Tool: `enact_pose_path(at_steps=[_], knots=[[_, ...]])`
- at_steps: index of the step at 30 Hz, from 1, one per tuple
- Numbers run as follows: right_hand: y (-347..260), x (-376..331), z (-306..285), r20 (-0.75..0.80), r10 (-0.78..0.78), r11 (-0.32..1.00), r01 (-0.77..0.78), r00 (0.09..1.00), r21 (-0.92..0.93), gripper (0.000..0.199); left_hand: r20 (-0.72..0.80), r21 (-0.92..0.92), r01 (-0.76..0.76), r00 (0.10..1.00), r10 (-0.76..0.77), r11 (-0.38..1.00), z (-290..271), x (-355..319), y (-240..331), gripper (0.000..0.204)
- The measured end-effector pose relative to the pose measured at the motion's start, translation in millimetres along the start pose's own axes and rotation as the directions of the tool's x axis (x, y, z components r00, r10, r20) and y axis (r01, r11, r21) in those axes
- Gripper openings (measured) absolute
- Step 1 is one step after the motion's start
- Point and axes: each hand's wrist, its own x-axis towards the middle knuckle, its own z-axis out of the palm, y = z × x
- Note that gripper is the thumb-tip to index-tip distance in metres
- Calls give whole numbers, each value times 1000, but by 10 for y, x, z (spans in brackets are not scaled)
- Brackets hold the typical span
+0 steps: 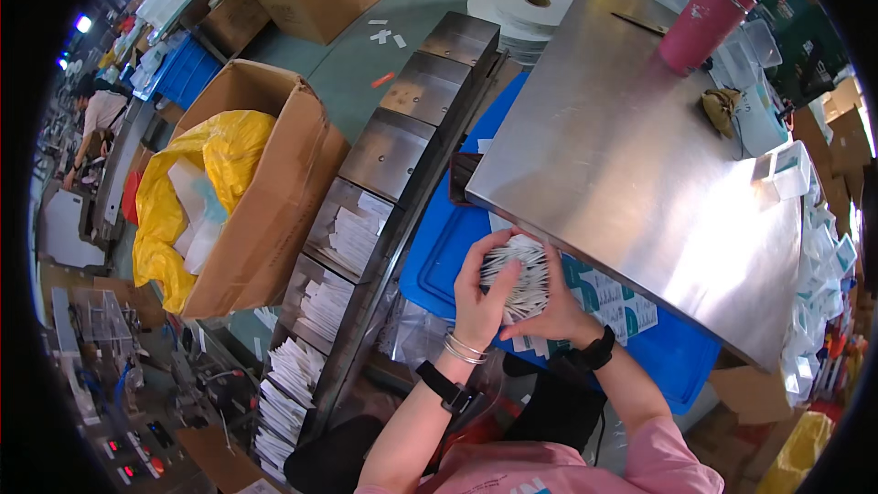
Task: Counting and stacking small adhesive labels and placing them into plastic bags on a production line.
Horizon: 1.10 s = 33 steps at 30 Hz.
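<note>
A white stack of packets (pixel 518 276) edged in dark lines is showing above a bright blue bin (pixel 439 256), the desk (pixel 631 165) is gleaming silver-grey, a yellow bag (pixel 219 151) is filling a brown carton (pixel 274 210), and a pink tumbler (pixel 704 18) is standing behind.

Both forearms are raised from the lower edge and angled inward. The left hand (pixel 479 297) and right hand (pixel 558 311) are brought together, fingers (pixel 498 247) curled closed around a held bundle. Bands are worn on both wrists.
</note>
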Motion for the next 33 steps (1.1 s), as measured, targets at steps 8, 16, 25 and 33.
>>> enact_pose_path(at_steps=[8,16,25,33], knots=[[-54,32,56,-79,-48,986,35,996,-165,110,-9,32,-7,1000,8,999,-23,-38,9,43],[-106,-53,35,-63,58,994,-64,996,-93,107,47,139,28,998,-35,990,17,-107,60,71],[-20,60,88,80,-201,968,211,976,-135,114,-261,-21,105,959,-107,994,123,-97,160,25],[-6,84,74,30,-190,977,192,981,-94,113,-159,-156,131,975,-156,979,127,-25,176,35]])
